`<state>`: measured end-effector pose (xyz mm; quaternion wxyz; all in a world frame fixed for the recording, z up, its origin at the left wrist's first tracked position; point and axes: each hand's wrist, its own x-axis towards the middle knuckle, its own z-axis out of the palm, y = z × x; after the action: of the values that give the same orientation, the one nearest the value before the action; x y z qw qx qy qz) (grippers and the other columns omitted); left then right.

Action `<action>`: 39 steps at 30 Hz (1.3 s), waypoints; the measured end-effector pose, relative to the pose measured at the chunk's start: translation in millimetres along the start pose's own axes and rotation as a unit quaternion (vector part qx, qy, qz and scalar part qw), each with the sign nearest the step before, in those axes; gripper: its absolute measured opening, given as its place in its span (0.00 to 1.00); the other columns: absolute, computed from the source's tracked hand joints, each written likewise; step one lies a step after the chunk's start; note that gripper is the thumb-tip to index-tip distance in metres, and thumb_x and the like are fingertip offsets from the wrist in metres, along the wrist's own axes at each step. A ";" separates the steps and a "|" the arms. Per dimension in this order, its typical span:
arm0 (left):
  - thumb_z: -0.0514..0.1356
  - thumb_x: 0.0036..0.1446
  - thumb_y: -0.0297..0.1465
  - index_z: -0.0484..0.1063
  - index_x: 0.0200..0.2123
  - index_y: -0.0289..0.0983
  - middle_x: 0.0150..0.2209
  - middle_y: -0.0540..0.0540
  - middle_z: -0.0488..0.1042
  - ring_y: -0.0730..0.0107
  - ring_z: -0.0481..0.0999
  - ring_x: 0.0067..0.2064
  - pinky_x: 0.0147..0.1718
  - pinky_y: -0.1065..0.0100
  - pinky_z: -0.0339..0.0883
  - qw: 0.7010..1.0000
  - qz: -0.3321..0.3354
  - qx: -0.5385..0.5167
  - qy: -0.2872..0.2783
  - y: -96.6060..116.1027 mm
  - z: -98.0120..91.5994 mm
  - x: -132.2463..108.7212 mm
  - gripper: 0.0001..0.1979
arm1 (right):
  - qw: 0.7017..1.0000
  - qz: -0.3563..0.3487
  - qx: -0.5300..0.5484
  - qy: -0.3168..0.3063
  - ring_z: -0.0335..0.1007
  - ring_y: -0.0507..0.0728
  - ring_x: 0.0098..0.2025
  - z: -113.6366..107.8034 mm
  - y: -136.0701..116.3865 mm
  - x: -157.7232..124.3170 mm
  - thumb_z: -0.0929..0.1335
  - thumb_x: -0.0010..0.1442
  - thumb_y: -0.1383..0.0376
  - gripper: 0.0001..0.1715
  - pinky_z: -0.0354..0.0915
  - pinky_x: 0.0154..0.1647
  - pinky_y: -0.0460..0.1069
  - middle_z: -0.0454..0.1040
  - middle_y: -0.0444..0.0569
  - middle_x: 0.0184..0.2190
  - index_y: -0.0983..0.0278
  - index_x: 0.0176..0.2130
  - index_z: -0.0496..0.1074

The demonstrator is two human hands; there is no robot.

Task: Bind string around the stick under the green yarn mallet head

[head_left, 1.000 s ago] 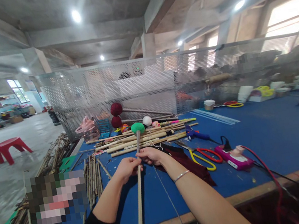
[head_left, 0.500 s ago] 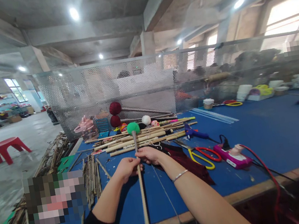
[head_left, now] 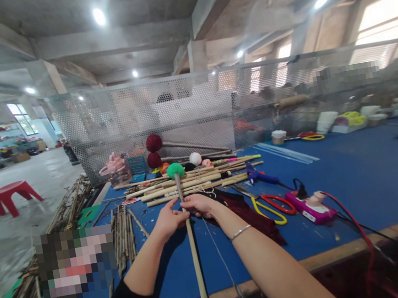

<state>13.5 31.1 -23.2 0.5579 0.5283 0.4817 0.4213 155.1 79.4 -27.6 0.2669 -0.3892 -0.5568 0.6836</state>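
A long bamboo-handled mallet (head_left: 195,256) lies away from me, its round green head (head_left: 175,170) at the far end. Just below the head, the shaft has a grey covering. My left hand (head_left: 170,220) pinches the shaft from the left, with its index finger raised along it. Close by on the other side, my right hand (head_left: 198,205) is closed on the shaft near the grey part's lower end. A thin thread (head_left: 218,250) runs down from near my right hand over the table's front edge. Dark red cloth (head_left: 249,211) lies under my right wrist.
Bamboo sticks (head_left: 186,186) and dark red mallets (head_left: 152,144) lie behind my hands. To the right are scissors (head_left: 270,208), a blue glue gun (head_left: 260,174) and a purple power strip (head_left: 310,209). Twigs (head_left: 124,237) lie left. A perforated metal screen (head_left: 196,113) stands behind.
The mallet's near end has swung slightly right. My left hand's index finger has lifted and its grip has shifted on the shaft. My right hand has stayed nearly in place.
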 end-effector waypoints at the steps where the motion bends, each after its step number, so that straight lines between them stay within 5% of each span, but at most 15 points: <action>1: 0.66 0.35 0.31 0.49 0.56 0.31 0.18 0.54 0.68 0.77 0.66 0.19 0.20 0.75 0.58 1.000 -0.010 -0.016 -0.011 1.8 1.3 -1.3 0.45 | 1.000 0.000 -0.002 0.001 0.37 0.42 0.10 0.4 -0.2 -0.3 0.69 0.46 0.60 0.17 0.34 0.11 0.41 0.49 0.32 0.10 0.64 0.23 0.57; 5: 0.65 0.37 0.31 0.51 0.56 0.32 0.17 0.55 0.66 0.72 0.70 0.22 0.21 0.74 0.61 0.999 -0.040 -0.011 -0.020 5.4 5.0 -5.0 0.42 | 0.999 -0.004 -0.029 0.014 0.42 0.43 0.10 4.2 -0.2 0.1 0.69 0.47 0.60 0.15 0.35 0.11 0.42 0.54 0.34 0.10 0.65 0.24 0.59; 12: 0.67 0.34 0.33 0.49 0.57 0.28 0.13 0.57 0.63 0.81 0.59 0.15 0.15 0.77 0.52 1.000 0.004 0.029 0.011 1.2 0.6 -2.1 0.48 | 0.999 -0.002 -0.038 0.010 0.39 0.42 0.10 2.2 0.7 1.4 0.68 0.48 0.59 0.15 0.35 0.11 0.42 0.54 0.34 0.10 0.65 0.24 0.61; 19: 0.64 0.39 0.27 0.42 0.60 0.34 0.19 0.54 0.68 0.74 0.70 0.22 0.23 0.73 0.64 0.998 -0.046 -0.032 -0.022 5.4 6.3 -5.7 0.47 | 0.999 0.000 -0.043 0.005 0.41 0.43 0.10 5.8 -2.0 -1.0 0.68 0.48 0.62 0.15 0.35 0.11 0.42 0.53 0.34 0.09 0.65 0.22 0.58; 24: 0.64 0.41 0.31 0.41 0.59 0.30 0.16 0.55 0.67 0.77 0.64 0.17 0.17 0.75 0.59 0.998 -0.002 0.061 0.027 -0.6 2.7 -1.5 0.46 | 0.999 0.002 -0.041 0.033 0.40 0.43 0.09 4.9 -1.0 0.2 0.66 0.50 0.63 0.13 0.36 0.11 0.43 0.54 0.34 0.09 0.65 0.23 0.58; 32: 0.64 0.41 0.37 0.47 0.58 0.34 0.18 0.53 0.68 0.76 0.67 0.19 0.17 0.76 0.59 0.997 0.015 0.076 0.029 -3.1 4.8 -1.1 0.44 | 0.999 0.000 -0.018 0.046 0.41 0.42 0.09 4.7 0.1 -0.2 0.68 0.49 0.61 0.15 0.36 0.11 0.41 0.53 0.33 0.09 0.65 0.23 0.57; 39: 0.67 0.36 0.33 0.48 0.58 0.31 0.14 0.57 0.65 0.80 0.62 0.15 0.16 0.77 0.55 0.998 0.043 0.044 0.033 -8.2 6.4 0.8 0.47 | 0.999 -0.026 0.002 0.046 0.42 0.42 0.09 5.7 3.8 -0.8 0.68 0.49 0.61 0.12 0.36 0.11 0.41 0.55 0.34 0.10 0.66 0.28 0.62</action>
<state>19.6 30.0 -31.6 0.4991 0.5586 0.4948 0.4405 151.1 74.7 -30.6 0.3105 -0.4050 -0.5523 0.6593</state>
